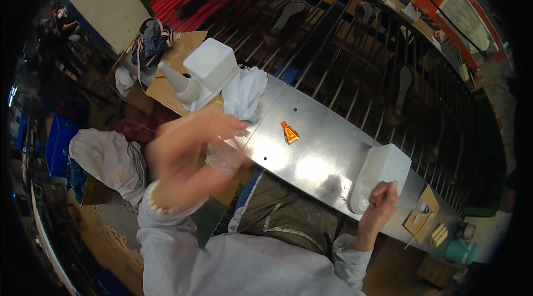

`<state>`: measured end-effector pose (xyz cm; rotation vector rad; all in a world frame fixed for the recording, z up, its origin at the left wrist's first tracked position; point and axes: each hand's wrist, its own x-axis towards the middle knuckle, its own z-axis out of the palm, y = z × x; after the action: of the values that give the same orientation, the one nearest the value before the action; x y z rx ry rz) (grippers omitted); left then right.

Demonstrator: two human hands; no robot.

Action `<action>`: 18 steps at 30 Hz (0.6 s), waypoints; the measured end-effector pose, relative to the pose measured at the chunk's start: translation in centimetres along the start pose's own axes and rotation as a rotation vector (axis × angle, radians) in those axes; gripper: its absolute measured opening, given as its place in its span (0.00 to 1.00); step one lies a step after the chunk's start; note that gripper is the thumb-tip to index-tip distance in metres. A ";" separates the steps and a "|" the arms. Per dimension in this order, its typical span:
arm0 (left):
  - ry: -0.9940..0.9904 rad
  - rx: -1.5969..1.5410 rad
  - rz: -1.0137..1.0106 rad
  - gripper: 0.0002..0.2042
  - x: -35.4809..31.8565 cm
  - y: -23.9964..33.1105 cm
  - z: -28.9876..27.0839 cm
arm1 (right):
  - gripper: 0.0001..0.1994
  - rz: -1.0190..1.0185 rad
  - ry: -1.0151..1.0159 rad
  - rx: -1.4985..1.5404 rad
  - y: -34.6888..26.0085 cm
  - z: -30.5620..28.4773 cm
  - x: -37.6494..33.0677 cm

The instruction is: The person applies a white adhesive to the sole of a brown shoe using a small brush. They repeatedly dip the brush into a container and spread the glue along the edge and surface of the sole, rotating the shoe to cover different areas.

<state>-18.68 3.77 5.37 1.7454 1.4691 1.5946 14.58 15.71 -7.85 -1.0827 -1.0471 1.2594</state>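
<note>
My left hand [191, 154], blurred by motion, is raised over the near left end of a metal worktop [313, 146]. Its thumb stands apart from the fingers, with a crumpled translucent piece [221, 157] around or beside the thumb; I cannot tell which. On the metal lies a small orange bottle [289, 133] with an orange cap. My right hand [380, 204] is closed beside a white plastic container [383, 171]. Something pale and smeared, with a dark bluish end [424, 208], sticks out to the right of its fingers; its kind is unclear.
Beyond the worktop runs a rack of metal rollers [355, 79] carrying shoe soles [404, 88], lit red at far left. A white container with a cone-shaped spout [211, 66] and white cloth [244, 93] stand at left. Cardboard [421, 215] and a teal cup [461, 251] are at right.
</note>
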 end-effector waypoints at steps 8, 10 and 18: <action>0.382 0.791 -0.252 0.18 -6.8 -16.0 4.9 | 0.21 0.293 -0.760 -0.153 5.4 12.0 2.7; 0.491 0.749 -0.318 0.19 -6.4 -18.8 4.9 | 0.20 0.420 -0.747 -0.054 7.0 16.4 4.4; 0.433 0.365 -0.747 0.21 -3.2 -25.5 3.8 | 0.19 0.456 -0.765 -0.024 12.2 26.2 6.2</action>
<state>-26.01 12.56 -17.96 0.7993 2.3680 1.3714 -13.16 23.01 -14.90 -0.8902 -1.4171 2.1307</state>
